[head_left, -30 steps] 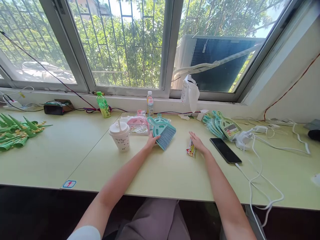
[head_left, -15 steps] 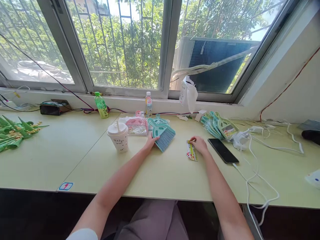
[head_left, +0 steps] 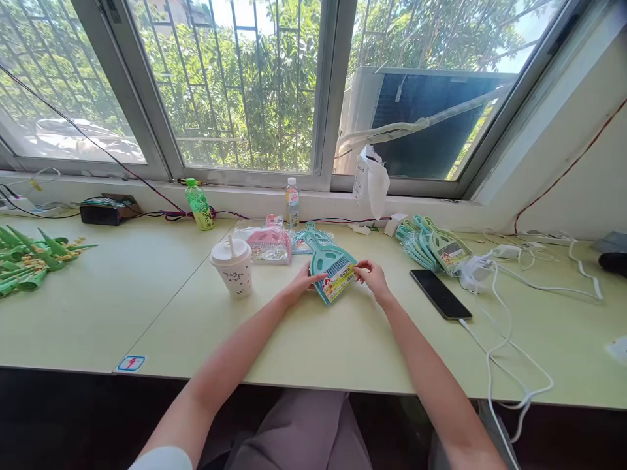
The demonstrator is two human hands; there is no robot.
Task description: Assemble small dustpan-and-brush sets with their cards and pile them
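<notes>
Teal dustpan set [head_left: 327, 257], one, gripped in left hand [head_left: 300, 282]; one card [head_left: 337, 282] pinched in right hand [head_left: 373, 278]. Nearby, one cup [head_left: 232, 267], two bottles [head_left: 200, 207].

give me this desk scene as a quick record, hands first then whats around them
left hand: grips teal dustpan-and-brush set at its left side
right hand: fingertips at right edge of printed card, which lies over the bristles
left of set: lidded paper cup with straw
right of hands: black smartphone
behind: bagged pink dustpan set
</notes>
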